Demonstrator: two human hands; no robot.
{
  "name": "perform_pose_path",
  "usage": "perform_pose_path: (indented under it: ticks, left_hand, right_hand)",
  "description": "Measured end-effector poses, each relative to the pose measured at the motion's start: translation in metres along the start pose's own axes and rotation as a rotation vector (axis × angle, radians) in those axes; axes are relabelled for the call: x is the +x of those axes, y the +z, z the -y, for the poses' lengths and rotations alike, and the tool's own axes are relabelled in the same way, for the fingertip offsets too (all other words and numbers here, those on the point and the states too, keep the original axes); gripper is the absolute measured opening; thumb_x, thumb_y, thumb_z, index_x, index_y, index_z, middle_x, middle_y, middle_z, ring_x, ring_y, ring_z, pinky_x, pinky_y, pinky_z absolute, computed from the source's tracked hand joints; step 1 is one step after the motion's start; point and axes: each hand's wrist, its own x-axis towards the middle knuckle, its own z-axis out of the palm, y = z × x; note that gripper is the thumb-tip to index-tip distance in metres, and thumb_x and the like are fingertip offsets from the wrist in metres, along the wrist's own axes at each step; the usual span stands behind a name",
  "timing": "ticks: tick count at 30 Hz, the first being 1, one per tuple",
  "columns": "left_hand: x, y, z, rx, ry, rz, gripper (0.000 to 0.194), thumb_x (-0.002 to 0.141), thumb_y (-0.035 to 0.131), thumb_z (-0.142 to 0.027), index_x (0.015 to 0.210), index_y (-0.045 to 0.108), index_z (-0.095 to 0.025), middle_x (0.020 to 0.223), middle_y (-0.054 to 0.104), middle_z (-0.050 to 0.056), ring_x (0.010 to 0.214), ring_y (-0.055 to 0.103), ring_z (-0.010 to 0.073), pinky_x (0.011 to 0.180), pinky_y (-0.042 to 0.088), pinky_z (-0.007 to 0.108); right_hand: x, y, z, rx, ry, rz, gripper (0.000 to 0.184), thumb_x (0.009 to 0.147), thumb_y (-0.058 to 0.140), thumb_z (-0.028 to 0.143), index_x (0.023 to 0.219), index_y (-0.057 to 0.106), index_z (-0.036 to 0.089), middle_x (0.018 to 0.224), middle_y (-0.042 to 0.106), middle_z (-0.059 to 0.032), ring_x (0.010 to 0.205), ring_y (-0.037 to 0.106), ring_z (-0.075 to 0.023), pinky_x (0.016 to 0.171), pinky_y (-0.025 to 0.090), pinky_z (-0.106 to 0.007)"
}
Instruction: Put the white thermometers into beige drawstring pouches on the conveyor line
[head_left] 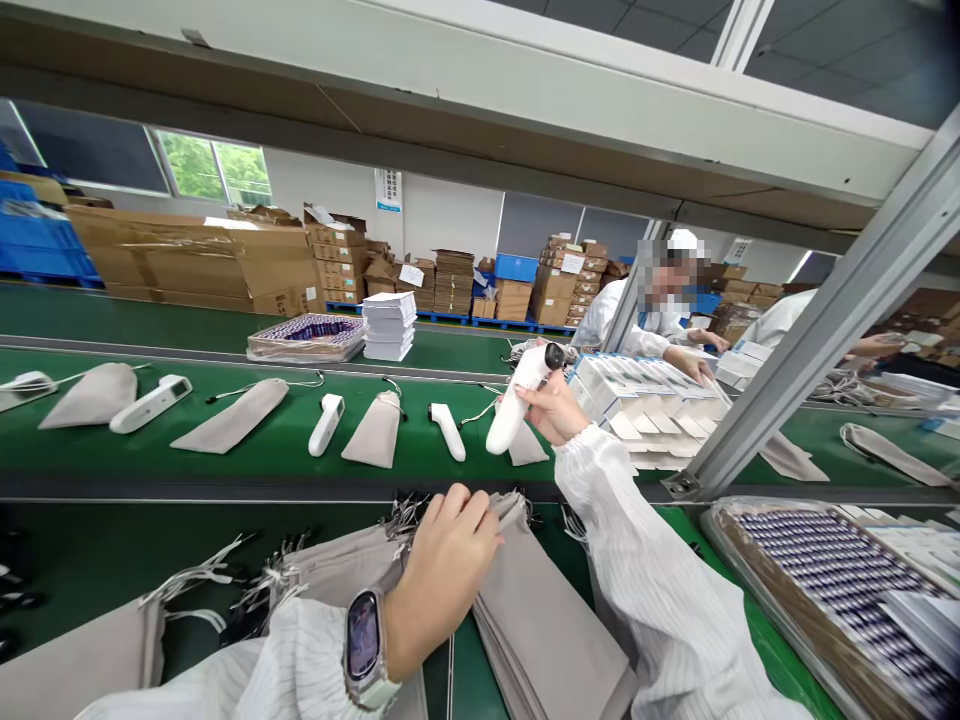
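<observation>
My right hand (553,408) is raised over the green conveyor belt (285,440) and grips a white handheld thermometer (517,397) by its body, black tip pointing up. My left hand (442,570), with a smartwatch on the wrist, rests with curled fingers on the top of a stack of grey drawstring pouches (525,610) near the table's front. Along the belt lie more white thermometers (327,424), each beside a flat grey pouch (375,430).
A wrapped tray of small purple items (840,570) sits at my right. Across the belt stand a stack of white leaflets (388,325), another tray (307,337) and open white boxes (637,385). A slanted metal strut (817,320) crosses the right. Co-workers in white work opposite.
</observation>
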Motion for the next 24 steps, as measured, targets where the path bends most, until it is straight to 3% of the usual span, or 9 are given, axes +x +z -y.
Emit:
perform_pose_path:
  ticks: [3, 5, 8, 11, 18, 21, 24]
  left_hand:
    - [0.001, -0.010, 0.001, -0.097, 0.237, 0.068, 0.017, 0.085, 0.040, -0.015, 0.073, 0.052, -0.017, 0.074, 0.053, 0.003, 0.073, 0.043, 0.0171, 0.060, 0.033, 0.029]
    - [0.002, -0.015, 0.003, -0.168, 0.303, 0.102, 0.020, 0.086, 0.037, -0.013, 0.072, 0.051, -0.017, 0.070, 0.054, 0.001, 0.072, 0.042, 0.0156, 0.060, 0.031, 0.028]
    - [0.004, -0.019, 0.008, -0.194, 0.211, 0.105, 0.020, 0.088, 0.037, -0.019, 0.073, 0.049, -0.018, 0.070, 0.055, 0.000, 0.075, 0.042, 0.0163, 0.062, 0.031, 0.029]
    - [0.007, -0.022, 0.015, -0.214, 0.139, 0.078, 0.019, 0.089, 0.034, -0.023, 0.077, 0.048, -0.018, 0.077, 0.055, 0.001, 0.083, 0.043, 0.0177, 0.067, 0.033, 0.029]
    - [0.007, -0.031, 0.022, -0.433, 0.009, 0.041, 0.021, 0.090, 0.030, -0.028, 0.076, 0.043, -0.019, 0.073, 0.046, -0.001, 0.067, 0.044, 0.0123, 0.058, 0.037, 0.023]
    - [0.008, -0.032, 0.027, -0.519, -0.089, -0.073, 0.021, 0.089, 0.030, -0.026, 0.073, 0.043, -0.019, 0.078, 0.040, 0.000, 0.066, 0.044, 0.0105, 0.062, 0.039, 0.022]
    - [0.011, -0.034, 0.037, -0.452, -0.213, -0.217, 0.022, 0.087, 0.033, -0.028, 0.073, 0.046, -0.018, 0.082, 0.035, 0.001, 0.071, 0.044, 0.0122, 0.064, 0.040, 0.024]
  right_hand:
    - [-0.017, 0.021, 0.024, 0.021, -0.016, 0.117, 0.079, 0.064, 0.064, 0.024, 0.124, 0.015, 0.039, 0.081, 0.051, 0.0043, 0.065, 0.060, -0.0149, 0.063, 0.052, -0.038]
    - [-0.025, 0.030, 0.033, 0.026, -0.012, 0.180, 0.073, 0.064, 0.064, 0.023, 0.121, 0.021, 0.038, 0.082, 0.050, 0.0041, 0.063, 0.059, -0.0142, 0.060, 0.053, -0.039]
    - [-0.030, 0.036, 0.038, 0.038, 0.000, 0.247, 0.064, 0.064, 0.062, 0.023, 0.115, 0.026, 0.035, 0.086, 0.050, 0.0035, 0.061, 0.059, -0.0136, 0.057, 0.053, -0.039]
    - [-0.031, 0.039, 0.037, 0.036, -0.016, 0.220, 0.060, 0.065, 0.062, 0.024, 0.113, 0.026, 0.034, 0.082, 0.050, 0.0043, 0.059, 0.059, -0.0134, 0.057, 0.053, -0.039]
    - [-0.027, 0.037, 0.029, 0.020, -0.062, 0.228, 0.054, 0.067, 0.063, 0.028, 0.109, 0.029, 0.035, 0.085, 0.049, 0.0045, 0.068, 0.057, -0.0116, 0.058, 0.052, -0.032]
    - [-0.028, 0.037, 0.020, -0.175, 0.080, 0.382, 0.037, 0.071, 0.055, 0.046, 0.100, 0.043, 0.026, 0.084, 0.051, 0.0017, 0.069, 0.054, -0.0100, 0.054, 0.048, -0.023]
    - [-0.031, 0.049, 0.005, -0.419, 0.275, 0.596, 0.053, 0.073, 0.034, 0.064, 0.075, 0.054, 0.015, 0.068, 0.052, -0.0008, 0.058, 0.049, -0.0077, 0.047, 0.042, -0.018]
